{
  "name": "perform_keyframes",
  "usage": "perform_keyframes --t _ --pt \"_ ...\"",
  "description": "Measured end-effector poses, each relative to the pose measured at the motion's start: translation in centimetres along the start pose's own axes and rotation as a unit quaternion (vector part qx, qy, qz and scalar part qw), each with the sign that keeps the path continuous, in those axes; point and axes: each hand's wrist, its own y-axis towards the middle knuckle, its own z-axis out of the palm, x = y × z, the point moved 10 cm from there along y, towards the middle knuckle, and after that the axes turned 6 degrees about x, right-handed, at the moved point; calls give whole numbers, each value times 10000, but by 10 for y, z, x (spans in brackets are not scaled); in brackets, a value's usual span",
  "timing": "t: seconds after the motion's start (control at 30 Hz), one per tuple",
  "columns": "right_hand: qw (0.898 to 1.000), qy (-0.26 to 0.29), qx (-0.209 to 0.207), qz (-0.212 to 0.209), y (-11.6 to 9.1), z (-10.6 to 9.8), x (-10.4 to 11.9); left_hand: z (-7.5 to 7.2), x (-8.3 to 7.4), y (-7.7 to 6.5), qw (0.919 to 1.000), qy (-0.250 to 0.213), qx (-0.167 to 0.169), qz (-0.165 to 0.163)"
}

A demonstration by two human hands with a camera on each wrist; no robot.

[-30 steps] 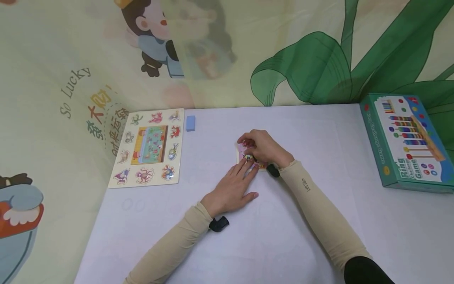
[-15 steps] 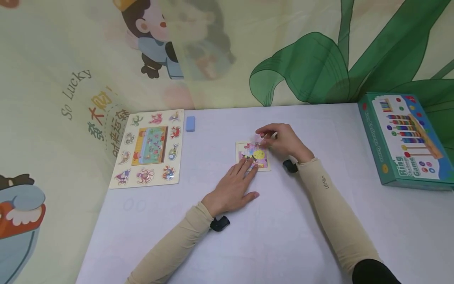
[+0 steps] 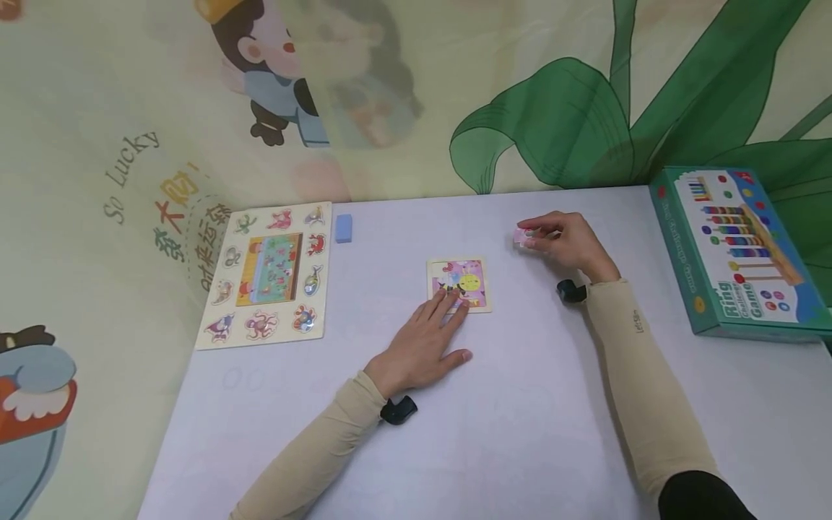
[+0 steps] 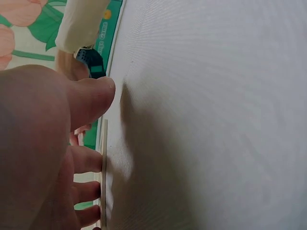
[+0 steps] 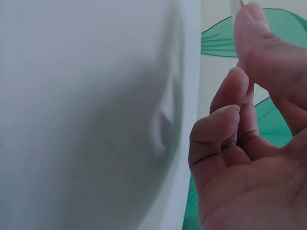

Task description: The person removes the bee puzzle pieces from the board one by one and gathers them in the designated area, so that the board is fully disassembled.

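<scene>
A small square picture puzzle, pink and purple with a yellow round figure, lies on the white table. My left hand rests with outstretched fingers on its lower left part, covering that corner. In the left wrist view, the fingertips meet the thin edge of the puzzle board. Up and to the right of the puzzle, my right hand pinches a small pink puzzle piece between thumb and fingers. Only a pale edge of this piece shows at the top of the right wrist view.
A larger wooden board with sea-animal pictures lies at the left. Beside its top right corner sits a blue block. A green game box stands at the far right. A printed curtain hangs along the table's back edge.
My right hand has lifted away from the puzzle and moved right and slightly back, carrying the pink puzzle piece. More of the puzzle now shows. My left hand stays in place on it.
</scene>
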Motion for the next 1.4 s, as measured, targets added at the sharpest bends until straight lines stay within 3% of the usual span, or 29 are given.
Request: perform_keyframes --t 0.37,0.6,1.0,1.17,1.4 --pt "9993 -268 226 106 15 6 -3 1 2 0 9999 -105 66 -22" --pt "9971 -409 466 436 23 10 -4 1 2 0 9999 -56 73 -45" --pt "9964 -481 534 442 26 12 -4 2 2 0 9999 -84 63 -1" --pt "9970 -549 485 249 21 9 4 2 1 -1 9999 -75 77 14" --pt "9961 -547 503 -468 16 20 37 0 1 2 9998 164 42 -77"
